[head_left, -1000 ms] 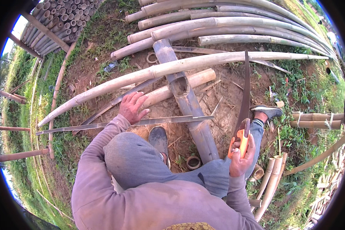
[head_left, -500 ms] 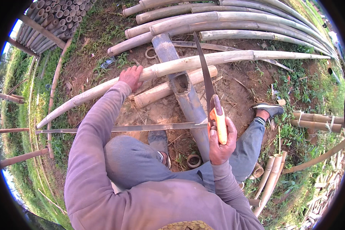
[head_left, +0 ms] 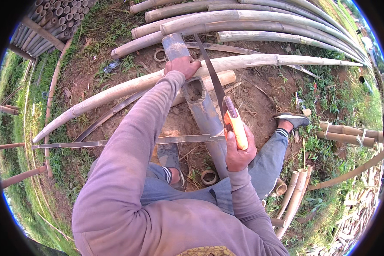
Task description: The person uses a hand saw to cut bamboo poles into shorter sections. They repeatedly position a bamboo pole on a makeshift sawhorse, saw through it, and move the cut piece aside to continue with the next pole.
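Note:
My left hand (head_left: 182,67) is closed over the top of a long pale bamboo pole (head_left: 247,62). The pole lies crosswise over a thick grey bamboo log (head_left: 207,117), which has a hole cut in its upper side just below that hand. In my right hand (head_left: 240,150) is a handsaw (head_left: 218,87), gripped by its orange handle. Its dark blade points up and away, passing across the pole in this view; whether it touches the pole I cannot tell. A short, thick bamboo piece (head_left: 225,79) lies under the pole, partly hidden.
Several long bamboo poles (head_left: 260,27) lie side by side beyond. A split bamboo strip (head_left: 179,139) crosses in front of my legs. Cut bamboo rings (head_left: 209,177) lie on the ground. Stacked bamboo (head_left: 51,25) fills the far left, and short lengths (head_left: 295,196) lean at right.
My left hand has moved right along the pole, from left of the thick log to beside its hole. The saw stays in my right hand, nearly unmoved.

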{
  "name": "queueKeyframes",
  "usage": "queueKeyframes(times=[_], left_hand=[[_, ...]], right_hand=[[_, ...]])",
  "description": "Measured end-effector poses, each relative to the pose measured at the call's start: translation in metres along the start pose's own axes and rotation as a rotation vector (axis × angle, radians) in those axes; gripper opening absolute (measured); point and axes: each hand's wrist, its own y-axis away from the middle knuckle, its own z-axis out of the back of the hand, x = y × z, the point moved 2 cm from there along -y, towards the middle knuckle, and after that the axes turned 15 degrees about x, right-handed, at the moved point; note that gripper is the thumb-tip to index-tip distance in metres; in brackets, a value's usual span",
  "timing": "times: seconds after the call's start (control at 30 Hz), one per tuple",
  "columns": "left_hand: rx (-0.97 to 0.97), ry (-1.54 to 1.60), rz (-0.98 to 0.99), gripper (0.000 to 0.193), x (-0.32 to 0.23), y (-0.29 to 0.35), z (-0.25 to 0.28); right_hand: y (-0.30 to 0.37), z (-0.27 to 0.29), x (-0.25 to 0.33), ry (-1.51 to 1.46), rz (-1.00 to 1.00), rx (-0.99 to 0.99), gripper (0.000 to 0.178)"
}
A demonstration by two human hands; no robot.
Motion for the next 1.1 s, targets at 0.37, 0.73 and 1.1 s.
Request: queueKeyframes(times=[0.37, 0.73, 1.1], left_hand=[[0.109, -0.076, 0.024, 0.079, -0.007, 0.001, 0.008], [0.085, -0.068, 0.007, 0.087, -0.006, -0.003, 0.006], [0.105, -0.115, 0.015, 0.078, -0.004, -0.004, 0.005]], right_hand=[[0.005, -0.006, -0.001, 0.091, 0.058, 0.035, 0.047], [0.008, -0.004, -0.005, 0.000, 0.035, 0.069, 0.044], [0.040, 0.014, -0.022, 0.041, 0.020, 0.101, 0.044]])
